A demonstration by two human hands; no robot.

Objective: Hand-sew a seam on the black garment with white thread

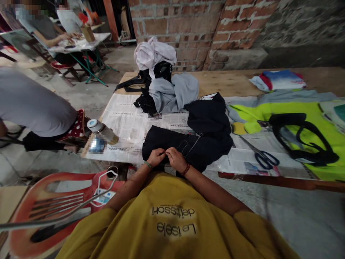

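A dark navy garment (167, 138) lies on the table in front of me, one part stretching toward me. Over its near edge, my left hand (156, 157) and my right hand (175, 158) meet with fingertips pinched together. What sits between the fingers is too small to make out. A thin light thread (192, 145) loops across the dark cloth just beyond my right hand. To the right lie scissors (260, 153) with dark handles, blades pointing away to the left, and beside them a round yellow item (238, 128).
Newspaper (122, 111) covers the wooden table. A bottle (104, 131) stands at the left edge. Grey cloth (175, 93) and a pinkish bundle (155, 54) are piled behind. Fluorescent yellow clothing (291, 108) lies right, under a black strap-like piece (304, 138). A red plastic chair (54, 180) stands left; people sit beyond.
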